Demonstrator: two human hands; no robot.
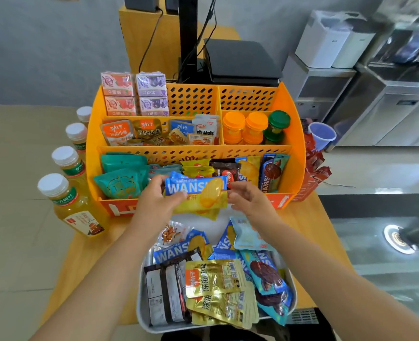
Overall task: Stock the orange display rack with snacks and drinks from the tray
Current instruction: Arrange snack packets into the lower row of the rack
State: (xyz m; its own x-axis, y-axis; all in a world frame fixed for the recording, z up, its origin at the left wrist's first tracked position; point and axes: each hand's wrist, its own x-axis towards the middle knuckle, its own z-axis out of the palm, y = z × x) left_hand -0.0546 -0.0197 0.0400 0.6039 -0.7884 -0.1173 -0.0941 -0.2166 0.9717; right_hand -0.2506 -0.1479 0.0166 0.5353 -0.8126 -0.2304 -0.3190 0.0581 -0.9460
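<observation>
Two rear top compartments of orange rack [291,134] seen open from above, perforated wall behind. Rear left compartment filled by small drink cartons [134,94]. Middle right compartment blocked by capped jars [255,127]; middle left packed with sachets [159,131]. Front row crowded with packets. Approach on left side of rack closed by row of tea bottles [65,183]. Right side partly blocked by blue cup [322,135] and red packets [314,166]. Tray [292,284] heaped with packets in front of rack. Black stand [242,60] placed just behind rack.
</observation>
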